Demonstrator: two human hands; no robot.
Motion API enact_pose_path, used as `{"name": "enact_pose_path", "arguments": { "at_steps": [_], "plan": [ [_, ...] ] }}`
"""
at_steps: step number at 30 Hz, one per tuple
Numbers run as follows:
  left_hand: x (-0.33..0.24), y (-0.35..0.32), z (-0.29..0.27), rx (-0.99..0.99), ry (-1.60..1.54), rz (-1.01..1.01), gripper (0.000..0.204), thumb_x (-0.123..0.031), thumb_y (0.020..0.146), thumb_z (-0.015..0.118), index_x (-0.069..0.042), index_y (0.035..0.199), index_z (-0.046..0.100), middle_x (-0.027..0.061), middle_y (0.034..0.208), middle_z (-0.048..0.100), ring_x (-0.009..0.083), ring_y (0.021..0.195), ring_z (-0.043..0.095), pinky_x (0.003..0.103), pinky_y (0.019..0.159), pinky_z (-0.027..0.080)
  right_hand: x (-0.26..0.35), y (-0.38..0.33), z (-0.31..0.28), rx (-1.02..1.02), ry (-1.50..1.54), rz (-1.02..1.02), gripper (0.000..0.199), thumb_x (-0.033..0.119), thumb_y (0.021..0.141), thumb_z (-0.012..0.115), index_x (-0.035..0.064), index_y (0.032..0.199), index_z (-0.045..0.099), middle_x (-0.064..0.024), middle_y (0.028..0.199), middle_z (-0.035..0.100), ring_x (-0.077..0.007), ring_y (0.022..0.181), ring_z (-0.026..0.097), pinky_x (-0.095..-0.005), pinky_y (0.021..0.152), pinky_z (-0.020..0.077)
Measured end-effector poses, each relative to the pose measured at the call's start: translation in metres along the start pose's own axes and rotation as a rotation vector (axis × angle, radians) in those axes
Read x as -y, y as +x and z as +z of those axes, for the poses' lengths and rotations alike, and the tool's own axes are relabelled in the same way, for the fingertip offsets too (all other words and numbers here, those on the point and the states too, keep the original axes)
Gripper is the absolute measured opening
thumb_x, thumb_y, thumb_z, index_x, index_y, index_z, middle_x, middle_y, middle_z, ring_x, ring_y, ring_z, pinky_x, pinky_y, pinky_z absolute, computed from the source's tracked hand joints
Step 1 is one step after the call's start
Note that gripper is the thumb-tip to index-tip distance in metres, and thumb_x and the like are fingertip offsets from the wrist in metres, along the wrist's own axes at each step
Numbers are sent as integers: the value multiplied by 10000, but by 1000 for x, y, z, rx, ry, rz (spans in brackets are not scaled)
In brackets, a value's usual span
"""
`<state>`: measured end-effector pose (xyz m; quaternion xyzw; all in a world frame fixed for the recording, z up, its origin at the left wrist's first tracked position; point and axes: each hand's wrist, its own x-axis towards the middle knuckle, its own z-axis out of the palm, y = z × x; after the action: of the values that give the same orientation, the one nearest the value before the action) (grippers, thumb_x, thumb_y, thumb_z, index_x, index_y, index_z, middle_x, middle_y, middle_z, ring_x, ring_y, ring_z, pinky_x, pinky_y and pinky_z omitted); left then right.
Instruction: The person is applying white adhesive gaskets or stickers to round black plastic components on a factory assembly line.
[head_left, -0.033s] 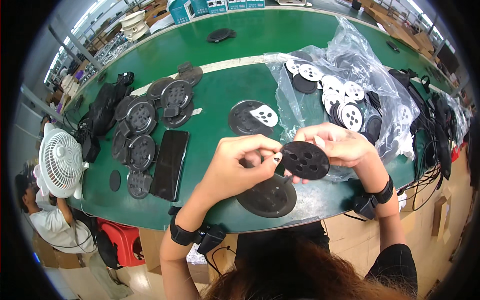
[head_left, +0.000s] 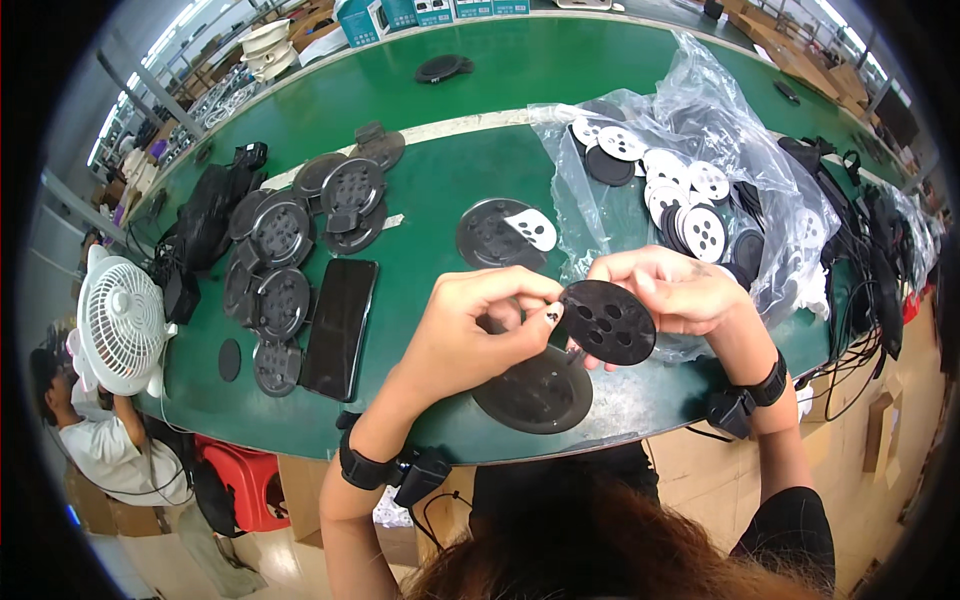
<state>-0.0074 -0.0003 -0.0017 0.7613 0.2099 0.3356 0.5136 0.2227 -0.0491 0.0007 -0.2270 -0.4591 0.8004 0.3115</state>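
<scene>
Pinching a perforated black disc [head_left: 613,324] at its left edge, the left hand [head_left: 488,322]; the right hand [head_left: 682,290] grips its right side, above the green table [head_left: 420,235].

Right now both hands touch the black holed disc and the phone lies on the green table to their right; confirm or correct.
Wrong side: the head view shows the phone on the green table, left of the left hand and right hand, both touching the black holed disc.
</scene>
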Motion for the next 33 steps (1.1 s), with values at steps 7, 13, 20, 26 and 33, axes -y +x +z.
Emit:
{"name": "enact_pose_path", "arguments": {
  "at_steps": [7,13,20,26,33],
  "plan": [
    [2,1,-1,-32,39,57,128,12,740,615,-2,862,649,-15,631,598,-20,490,452,153,445,341,-1,2,3,-3,-69,-57,495,361,839,623,-43,1100,508,-164,1060,591,-210,986,596,-304,780,515],
    [3,2,-1,-47,152,86,131,1,735,634,-7,864,656,-12,624,597,-14,481,448,151,446,338,-3,4,11,-140,-216,-62,435,260,783,702,-24,1066,532,-91,1011,597,-140,908,590,-234,776,480],
    [-3,3,-3,-210,-151,-141,150,-32,826,585,1,962,640,-41,658,553,-16,568,461,145,507,360,-3,6,6,-187,5,-229,472,309,801,679,-21,1097,520,-101,1024,588,-159,950,565,-284,838,443],
    [-6,8,-12,-339,-346,-272,264,-158,938,411,21,1041,575,23,802,560,52,706,518,177,663,424,5,-2,-4,-471,-300,-356,739,541,741,657,-28,1173,467,-134,1077,541,-188,965,558,-317,799,482],
    [-1,6,-9,-303,-598,-178,324,-23,835,404,6,1153,459,97,1119,471,132,1039,460,267,907,371,9,-1,6,-545,-246,-480,379,225,830,623,0,1124,542,-16,1050,554,-81,959,489,-215,830,373]
  ]
}}
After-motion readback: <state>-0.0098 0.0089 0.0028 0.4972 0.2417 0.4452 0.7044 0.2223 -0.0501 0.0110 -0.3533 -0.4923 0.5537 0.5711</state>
